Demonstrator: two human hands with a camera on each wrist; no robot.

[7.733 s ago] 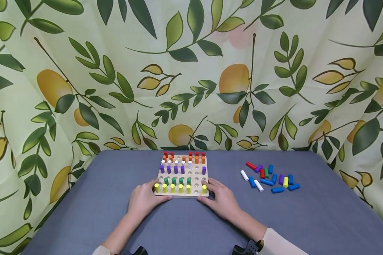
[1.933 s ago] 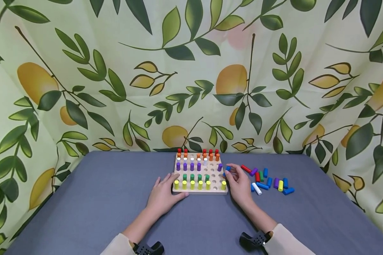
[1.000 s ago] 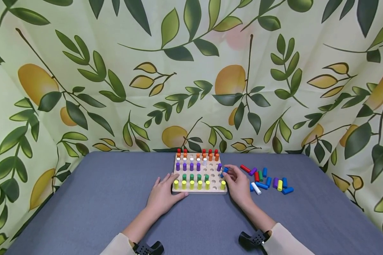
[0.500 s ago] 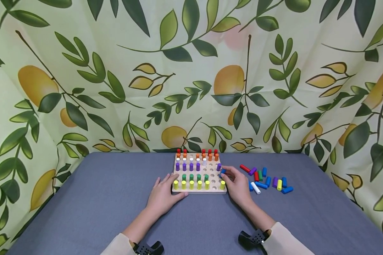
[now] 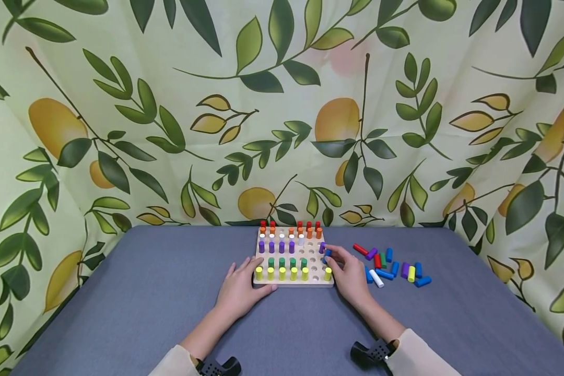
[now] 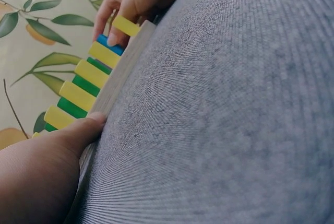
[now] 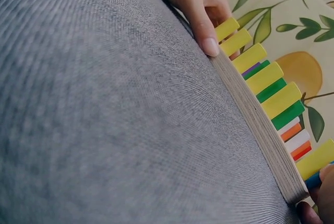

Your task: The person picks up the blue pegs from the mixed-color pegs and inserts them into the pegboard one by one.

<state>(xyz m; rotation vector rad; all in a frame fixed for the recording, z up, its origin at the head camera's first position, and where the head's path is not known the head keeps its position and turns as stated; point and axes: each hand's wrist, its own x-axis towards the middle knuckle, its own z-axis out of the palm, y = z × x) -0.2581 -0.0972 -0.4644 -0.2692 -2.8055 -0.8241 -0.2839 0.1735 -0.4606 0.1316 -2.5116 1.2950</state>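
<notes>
A wooden pegboard (image 5: pixel 286 255) bears rows of red, orange, white, purple, green and yellow pegs, with bare holes among them. My left hand (image 5: pixel 239 291) grips its near left corner. In the left wrist view, the thumb (image 6: pixel 86 130) presses the front edge. At the board's right side my right hand (image 5: pixel 351 272) pinches a blue peg (image 5: pixel 327 255) between thumb and fingers. That peg stands nearly upright over the right-hand column, between a purple peg (image 5: pixel 321 248) and a yellow peg (image 5: pixel 327 273). The fingers hide whether its lower end sits in a hole.
Right of the hand, loose pegs lie scattered on the grey cloth (image 5: pixel 169 292): several blue ones, a white peg (image 5: pixel 376 278), a red peg (image 5: pixel 361 249), green, purple and yellow ones. A leaf-patterned curtain (image 5: pixel 282 156) hangs behind the table.
Earlier both hands held the board; since then my right hand has picked up a blue peg. Over the last second the peg moved slightly left over the board and tipped more upright. My left hand stayed put.
</notes>
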